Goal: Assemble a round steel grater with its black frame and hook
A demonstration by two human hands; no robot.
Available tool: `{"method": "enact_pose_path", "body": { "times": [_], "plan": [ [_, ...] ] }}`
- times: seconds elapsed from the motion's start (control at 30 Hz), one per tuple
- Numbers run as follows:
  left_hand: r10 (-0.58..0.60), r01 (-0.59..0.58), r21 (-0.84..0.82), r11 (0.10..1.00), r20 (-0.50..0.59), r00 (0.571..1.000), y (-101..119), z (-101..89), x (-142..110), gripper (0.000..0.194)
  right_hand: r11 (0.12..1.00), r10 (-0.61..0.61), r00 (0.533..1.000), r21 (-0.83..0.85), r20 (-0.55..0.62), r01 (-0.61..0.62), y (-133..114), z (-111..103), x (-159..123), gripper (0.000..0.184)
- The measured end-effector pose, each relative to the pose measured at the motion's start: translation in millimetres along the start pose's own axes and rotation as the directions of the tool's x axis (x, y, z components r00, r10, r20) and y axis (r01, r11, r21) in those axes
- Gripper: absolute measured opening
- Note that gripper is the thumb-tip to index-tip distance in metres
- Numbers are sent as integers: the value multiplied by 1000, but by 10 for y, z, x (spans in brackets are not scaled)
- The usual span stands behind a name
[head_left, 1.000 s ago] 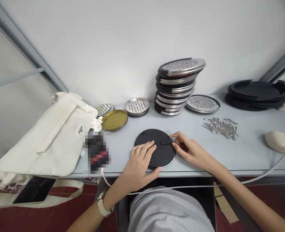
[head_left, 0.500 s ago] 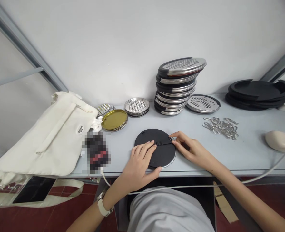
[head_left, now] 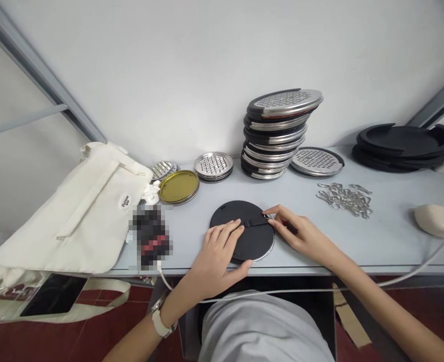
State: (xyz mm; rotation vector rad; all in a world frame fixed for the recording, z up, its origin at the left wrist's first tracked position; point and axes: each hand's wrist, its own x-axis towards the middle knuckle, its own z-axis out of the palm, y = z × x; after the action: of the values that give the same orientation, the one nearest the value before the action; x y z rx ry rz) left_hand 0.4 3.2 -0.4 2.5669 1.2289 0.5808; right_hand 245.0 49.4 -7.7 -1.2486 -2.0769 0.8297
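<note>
A round black disc [head_left: 252, 241] with a strap across its middle and a silvery lower rim lies near the table's front edge. My left hand [head_left: 219, 251] rests on its left part, fingers stretched out and thumb by the near rim. At the strap's outer end, my right hand [head_left: 288, 226] pinches a small metal clip [head_left: 267, 216] between thumb and fingertips. The clip is partly covered by the fingers, so I cannot tell whether it is hooked to the disc. A heap of similar metal clips [head_left: 348, 200] lies to the right.
Behind the disc stands a tall leaning stack of round graters [head_left: 274, 136], with one grater [head_left: 317, 162] beside it. Black round holders [head_left: 403, 146] are at the back right. Small grater discs [head_left: 213, 165], gold lids [head_left: 179, 186], a white bag [head_left: 75, 211] and a cable [head_left: 301, 291] surround the area.
</note>
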Motion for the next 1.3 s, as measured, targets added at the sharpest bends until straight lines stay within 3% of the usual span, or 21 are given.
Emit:
{"method": "enact_pose_path", "body": {
  "times": [0.43, 0.8, 1.3],
  "plan": [
    [-2, 2, -7, 1000, -8, 1000, 6, 4, -2, 55, 1000, 17, 1000, 6, 10, -17, -15, 0, -7, 23],
    [-10, 10, -5, 1000, -4, 1000, 14, -5, 1, 55, 1000, 1, 994, 16, -111, 1, -15, 16, 10, 22],
    [-10, 10, -6, 1000, -10, 1000, 10, -2, 0, 55, 1000, 13, 993, 20, -118, -11, -25, 8, 16, 19]
  ]
}}
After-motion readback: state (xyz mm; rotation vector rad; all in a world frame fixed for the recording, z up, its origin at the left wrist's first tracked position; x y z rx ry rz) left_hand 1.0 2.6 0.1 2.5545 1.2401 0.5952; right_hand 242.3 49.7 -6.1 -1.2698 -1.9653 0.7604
